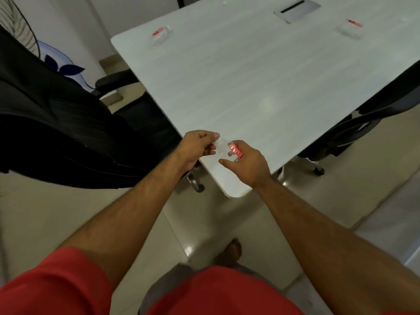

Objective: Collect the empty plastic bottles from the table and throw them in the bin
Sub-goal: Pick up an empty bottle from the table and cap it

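Observation:
A clear plastic bottle (223,149) with a red label is held just above the near corner of the white table (261,87). My right hand (247,164) wraps its labelled body. My left hand (196,146) pinches its neck and cap end. A second clear bottle (161,34) with a red label lies near the table's far left edge. A third bottle (351,28), blurred, lies at the far right. No bin is in view.
A black office chair (56,123) stands close on the left of the table. Another dark chair (354,133) is tucked under the right side. A metal cable hatch (296,10) is set into the far tabletop. Pale tiled floor (45,212) lies below.

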Tool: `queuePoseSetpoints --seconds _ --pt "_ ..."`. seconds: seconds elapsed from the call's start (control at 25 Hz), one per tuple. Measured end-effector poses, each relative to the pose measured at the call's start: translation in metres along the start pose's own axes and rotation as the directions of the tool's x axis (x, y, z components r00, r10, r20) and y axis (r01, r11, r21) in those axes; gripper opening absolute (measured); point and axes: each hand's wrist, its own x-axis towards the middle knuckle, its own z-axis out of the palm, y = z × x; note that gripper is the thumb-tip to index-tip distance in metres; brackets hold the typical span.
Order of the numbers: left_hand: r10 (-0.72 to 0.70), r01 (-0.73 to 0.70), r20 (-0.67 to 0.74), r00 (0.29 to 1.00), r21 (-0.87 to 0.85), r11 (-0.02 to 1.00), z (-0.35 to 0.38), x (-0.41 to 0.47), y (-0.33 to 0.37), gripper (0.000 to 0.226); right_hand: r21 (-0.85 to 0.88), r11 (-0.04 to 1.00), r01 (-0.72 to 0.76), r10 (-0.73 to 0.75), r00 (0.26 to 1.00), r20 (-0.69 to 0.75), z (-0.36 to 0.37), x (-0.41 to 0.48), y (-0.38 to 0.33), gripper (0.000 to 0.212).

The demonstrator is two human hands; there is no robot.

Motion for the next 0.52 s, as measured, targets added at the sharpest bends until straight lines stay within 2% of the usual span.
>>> queuePoseSetpoints --seconds 0.12,0.2,0.36,0.44,0.52 --pt "0.005 0.010 -0.088 0.996 0.165 0.986 -0.043 -0.035 -0.010 0.028 -0.115 0.977 0.180 -0.185 0.982 -0.036 0.028 -0.026 -0.029 0.051" --pt "-0.036 0.063 -0.125 0.991 0.221 0.973 -0.080 -0.070 -0.021 0.032 -0.128 0.964 0.232 -0.236 0.971 -0.018 0.059 -0.054 -0.057 0.044" --pt "-0.102 0.114 -0.078 0.992 0.165 0.980 -0.171 -0.154 -0.063 0.019 -0.107 0.961 0.254 -0.248 0.966 0.068 0.140 -0.118 -0.110 0.040" --pt "-0.055 0.064 -0.074 0.996 0.130 0.989 -0.224 -0.197 -0.086 0.011 -0.057 0.956 0.288 -0.280 0.952 0.120 0.184 -0.150 -0.140 0.036" --pt "-0.010 0.022 -0.130 0.991 0.092 0.995 -0.275 -0.237 -0.106 0.014 0.027 0.961 0.275 -0.274 0.937 0.215 0.225 -0.172 -0.172 0.032"
